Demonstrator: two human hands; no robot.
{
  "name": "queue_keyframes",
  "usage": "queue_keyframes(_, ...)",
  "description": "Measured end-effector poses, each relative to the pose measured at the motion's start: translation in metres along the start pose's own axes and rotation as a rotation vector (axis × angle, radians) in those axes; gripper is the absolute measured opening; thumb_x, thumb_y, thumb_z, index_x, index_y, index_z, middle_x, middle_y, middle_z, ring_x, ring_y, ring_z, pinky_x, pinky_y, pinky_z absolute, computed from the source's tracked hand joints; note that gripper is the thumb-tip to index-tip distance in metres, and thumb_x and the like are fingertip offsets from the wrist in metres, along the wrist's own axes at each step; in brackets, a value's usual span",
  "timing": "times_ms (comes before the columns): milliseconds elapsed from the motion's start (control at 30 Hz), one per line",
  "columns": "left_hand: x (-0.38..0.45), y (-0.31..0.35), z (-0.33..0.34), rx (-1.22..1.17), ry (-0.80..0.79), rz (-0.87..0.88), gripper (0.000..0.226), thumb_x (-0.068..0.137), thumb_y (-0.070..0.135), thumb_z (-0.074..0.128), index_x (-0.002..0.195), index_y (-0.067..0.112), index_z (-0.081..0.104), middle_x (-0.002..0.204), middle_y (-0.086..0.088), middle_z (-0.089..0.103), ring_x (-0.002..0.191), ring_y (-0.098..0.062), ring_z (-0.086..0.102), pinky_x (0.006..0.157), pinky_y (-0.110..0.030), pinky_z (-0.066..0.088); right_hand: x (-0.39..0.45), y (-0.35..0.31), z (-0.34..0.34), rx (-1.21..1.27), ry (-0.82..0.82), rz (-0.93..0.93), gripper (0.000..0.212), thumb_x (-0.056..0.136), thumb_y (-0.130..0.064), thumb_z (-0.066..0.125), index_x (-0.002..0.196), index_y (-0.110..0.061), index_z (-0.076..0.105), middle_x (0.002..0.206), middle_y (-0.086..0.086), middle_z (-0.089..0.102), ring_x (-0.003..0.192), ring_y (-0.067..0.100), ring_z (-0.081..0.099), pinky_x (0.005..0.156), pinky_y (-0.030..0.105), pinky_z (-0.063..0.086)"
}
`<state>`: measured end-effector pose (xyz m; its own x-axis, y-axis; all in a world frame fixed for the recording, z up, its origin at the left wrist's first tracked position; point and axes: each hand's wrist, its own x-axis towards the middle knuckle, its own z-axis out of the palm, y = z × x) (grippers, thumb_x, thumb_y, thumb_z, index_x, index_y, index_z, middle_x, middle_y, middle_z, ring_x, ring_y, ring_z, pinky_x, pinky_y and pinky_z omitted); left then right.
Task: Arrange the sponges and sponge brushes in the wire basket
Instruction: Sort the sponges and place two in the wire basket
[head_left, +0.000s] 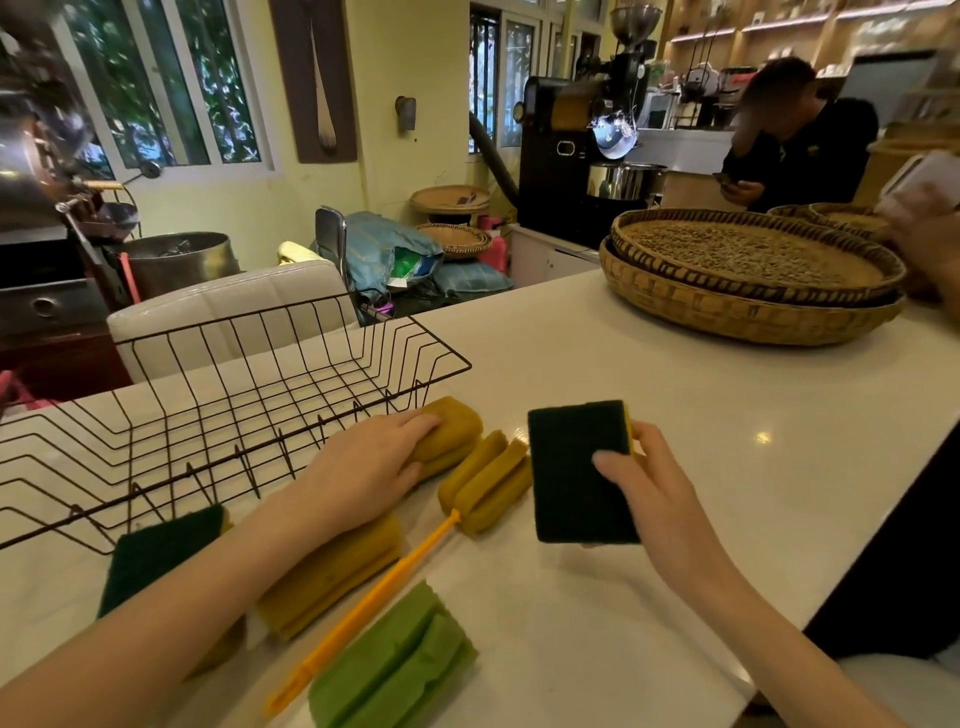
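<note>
A black wire basket (218, 395) stands on the white counter at the left, with nothing in it. My left hand (363, 467) grips a mustard sponge brush head (457, 426) lying just outside the basket's near right corner. My right hand (649, 483) holds a dark green scouring sponge (576, 473) with a yellow edge, lifted above the counter. Between the hands lies a mustard sponge brush (488, 483) with an orange handle (363, 608). Nearer me lie another mustard sponge (337, 571), a green sponge brush (395, 670) and a second dark green scouring sponge (156, 556).
Stacked woven trays (748, 291) holding beans sit at the counter's far right. A person in black (800, 150) stands behind them, and another hand (930, 244) shows at the right edge. A white padded seat (228, 312) is behind the basket. The counter edge runs along the right.
</note>
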<state>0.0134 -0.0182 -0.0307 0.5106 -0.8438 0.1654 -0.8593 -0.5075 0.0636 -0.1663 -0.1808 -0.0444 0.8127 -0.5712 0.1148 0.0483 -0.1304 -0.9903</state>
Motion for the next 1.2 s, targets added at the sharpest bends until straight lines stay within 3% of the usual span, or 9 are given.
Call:
queue_keyframes(167, -0.004, 0.006, 0.003, 0.022, 0.154, -0.043, 0.048, 0.091, 0.017, 0.042, 0.136, 0.019, 0.027, 0.138, -0.003, 0.046, 0.119, -0.023, 0.049, 0.091, -0.037, 0.046, 0.014, 0.006, -0.012, -0.098, 0.071, 0.235, 0.024, 0.086, -0.037, 0.051, 0.097, -0.018, 0.059, 0.089, 0.001, 0.066, 0.079, 0.011, 0.062, 0.054, 0.02, 0.043)
queue_keyframes(300, -0.011, 0.015, -0.005, 0.038, 0.368, 0.062, 0.048, 0.08, 0.008, 0.06, 0.125, 0.01, 0.046, 0.115, -0.011, 0.065, 0.093, -0.028, 0.066, 0.068, -0.037, 0.056, 0.02, 0.012, -0.017, -0.116, 0.135, 0.269, 0.029, 0.085, -0.039, 0.054, 0.104, -0.017, 0.057, 0.093, 0.002, 0.066, 0.083, 0.014, 0.063, 0.059, 0.024, 0.046)
queue_keyframes(400, -0.019, 0.035, -0.018, -0.244, 0.41, 0.096, 0.037, 0.088, 0.022, 0.043, 0.124, 0.016, 0.047, 0.109, 0.002, 0.064, 0.089, -0.014, 0.062, 0.073, -0.025, 0.053, 0.025, 0.015, -0.023, -0.249, 0.146, 0.233, 0.034, 0.085, -0.041, 0.053, 0.113, -0.02, 0.052, 0.093, 0.002, 0.065, 0.086, 0.015, 0.062, 0.067, 0.029, 0.049)
queue_keyframes(500, -0.022, 0.059, -0.03, -0.764, 0.322, -0.032, 0.032, 0.089, 0.014, 0.049, 0.118, 0.028, 0.051, 0.102, 0.013, 0.061, 0.088, -0.004, 0.061, 0.073, -0.014, 0.051, 0.032, 0.015, -0.03, -0.4, 0.155, 0.187, 0.03, 0.087, -0.036, 0.05, 0.112, -0.019, 0.051, 0.083, -0.004, 0.062, 0.078, 0.008, 0.059, 0.061, 0.025, 0.046)
queue_keyframes(600, -0.019, 0.069, -0.035, -1.213, 0.128, -0.191, 0.028, 0.087, 0.007, 0.05, 0.107, 0.025, 0.058, 0.093, -0.001, 0.072, 0.081, -0.011, 0.069, 0.064, -0.021, 0.058, 0.037, 0.014, -0.036, -0.542, 0.181, 0.167, 0.03, 0.089, -0.034, 0.048, 0.114, -0.019, 0.047, 0.079, -0.007, 0.058, 0.076, 0.01, 0.057, 0.064, 0.03, 0.049)
queue_keyframes(700, -0.018, 0.073, -0.032, -1.36, -0.117, -0.255, 0.033, 0.087, 0.005, 0.049, 0.108, 0.03, 0.055, 0.097, -0.011, 0.071, 0.082, -0.023, 0.069, 0.066, -0.034, 0.06, 0.038, 0.016, -0.042, -0.635, 0.219, 0.135, 0.037, 0.088, -0.031, 0.05, 0.122, -0.021, 0.04, 0.09, 0.0, 0.058, 0.086, 0.023, 0.06, 0.079, 0.045, 0.053)
queue_keyframes(900, -0.023, 0.08, -0.029, -1.231, -0.462, -0.111, 0.059, 0.09, 0.004, 0.04, 0.114, 0.058, 0.04, 0.108, -0.003, 0.056, 0.095, -0.022, 0.065, 0.071, -0.039, 0.06, 0.04, 0.019, -0.05, -0.668, 0.189, -0.032, 0.033, 0.088, -0.016, 0.049, 0.121, -0.024, 0.047, 0.111, 0.006, 0.058, 0.083, 0.019, 0.057, 0.077, 0.036, 0.049)
queue_keyframes(1033, -0.001, 0.082, -0.008, -0.956, -0.47, -0.044, 0.052, 0.093, 0.017, 0.038, 0.115, 0.064, 0.035, 0.118, 0.012, 0.05, 0.101, -0.019, 0.059, 0.065, -0.028, 0.057, 0.041, 0.024, -0.049, -0.795, 0.085, -0.247, 0.034, 0.087, -0.002, 0.044, 0.109, -0.022, 0.06, 0.124, 0.002, 0.054, 0.114, 0.021, 0.045, 0.09, 0.023, 0.031)
queue_keyframes(1200, -0.02, 0.089, -0.011, -0.233, -0.35, 0.168, 0.094, 0.089, 0.017, 0.047, 0.103, 0.071, -0.029, 0.138, 0.012, 0.014, 0.086, -0.003, 0.045, 0.075, -0.017, 0.045, 0.043, 0.024, -0.047, -0.855, -0.043, -0.313, 0.033, 0.084, 0.004, 0.04, 0.099, -0.015, 0.062, 0.136, 0.002, 0.049, 0.129, 0.017, 0.035, 0.102, 0.02, 0.022)
